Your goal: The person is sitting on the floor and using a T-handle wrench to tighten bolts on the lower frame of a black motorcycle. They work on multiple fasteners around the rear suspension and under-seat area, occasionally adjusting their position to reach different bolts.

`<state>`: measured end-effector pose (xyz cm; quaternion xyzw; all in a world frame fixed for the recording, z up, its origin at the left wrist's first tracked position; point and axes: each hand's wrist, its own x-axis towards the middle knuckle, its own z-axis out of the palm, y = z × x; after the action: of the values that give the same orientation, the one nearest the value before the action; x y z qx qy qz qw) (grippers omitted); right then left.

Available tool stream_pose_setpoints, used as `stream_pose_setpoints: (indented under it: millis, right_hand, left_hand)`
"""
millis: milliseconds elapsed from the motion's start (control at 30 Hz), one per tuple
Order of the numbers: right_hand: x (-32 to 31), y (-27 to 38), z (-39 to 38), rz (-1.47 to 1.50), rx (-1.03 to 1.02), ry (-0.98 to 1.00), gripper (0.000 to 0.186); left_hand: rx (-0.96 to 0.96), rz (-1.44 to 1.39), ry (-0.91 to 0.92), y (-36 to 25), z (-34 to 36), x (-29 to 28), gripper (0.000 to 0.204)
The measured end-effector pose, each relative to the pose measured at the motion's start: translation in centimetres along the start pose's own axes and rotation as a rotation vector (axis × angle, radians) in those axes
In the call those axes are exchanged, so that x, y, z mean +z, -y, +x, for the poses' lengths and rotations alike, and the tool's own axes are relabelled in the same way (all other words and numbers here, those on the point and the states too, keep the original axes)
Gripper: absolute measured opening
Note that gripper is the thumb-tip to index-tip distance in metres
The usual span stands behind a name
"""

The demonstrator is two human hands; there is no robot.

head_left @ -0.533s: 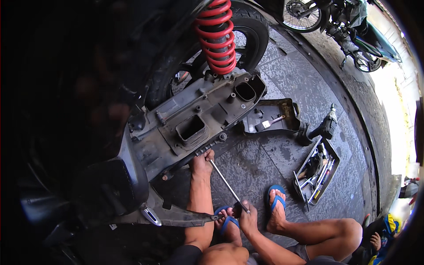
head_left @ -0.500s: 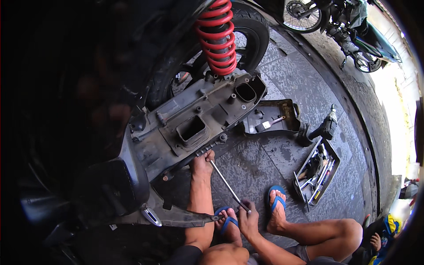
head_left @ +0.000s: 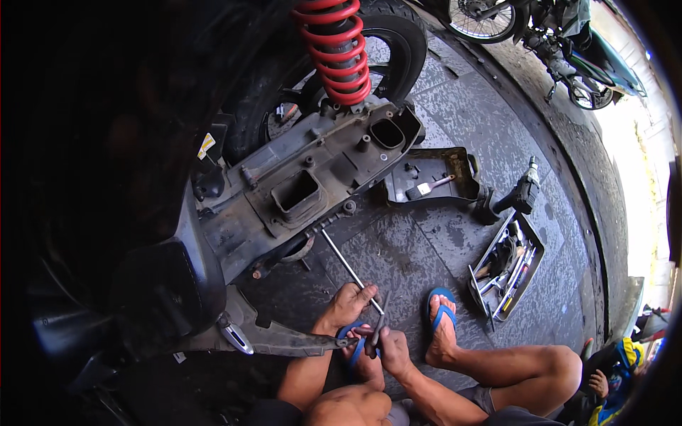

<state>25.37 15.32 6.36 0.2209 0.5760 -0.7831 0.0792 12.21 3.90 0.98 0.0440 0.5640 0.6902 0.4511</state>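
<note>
A T-handle wrench (head_left: 346, 263) slants from the lower edge of a motor scooter's dusty engine casing (head_left: 241, 234) down toward me. Its far tip meets the casing's edge near a bolt boss. My left hand (head_left: 348, 307) closes its fingers around the shaft close to the crossbar. The dark crossbar is gripped at its lower end by my right hand (head_left: 388, 351). Above the casing stands a red coil spring (head_left: 334, 53), with the rear wheel (head_left: 401, 53) behind it. A grey body panel (head_left: 284, 339) juts out just below my left hand.
On the tiled floor to the right are a black cover (head_left: 398, 192) holding a paintbrush (head_left: 430, 187), a cordless impact wrench (head_left: 522, 195) and a tool tray (head_left: 536, 252). Parked motorcycles (head_left: 561, 64) stand at upper right. Another person's hand (head_left: 599, 383) shows at lower right.
My left hand has left the casing's edge and come down to the wrench shaft near the crossbar. My right hand has dropped slightly and the crossbar has turned. The view has shifted a little.
</note>
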Motion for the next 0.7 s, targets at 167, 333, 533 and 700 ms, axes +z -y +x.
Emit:
stream_pose_setpoints:
  millis: [167,333,533,700]
  right_hand:
    - [-0.9,0.7,0.4,-0.135,-0.156,-0.306,0.041]
    - [0.3,-1.2,-0.1,-0.534,-0.419,-0.081,0.027]
    - [-0.9,-0.6,0.8,-0.453,-0.09,-0.264,0.037]
    - [-0.4,0.1,0.1,-0.497,-0.508,-0.037,0.042]
  left_hand:
    - [0.029,-0.034,0.003,-0.1,-0.9,-0.8,0.034]
    - [0.082,-0.028,-0.087,-0.6,-0.6,0.2,0.034]
    - [0.104,-0.088,-0.124,-1.0,0.3,0.3,0.032]
    - [0.094,-0.047,-0.21,-1.5,0.7,0.2,0.031]
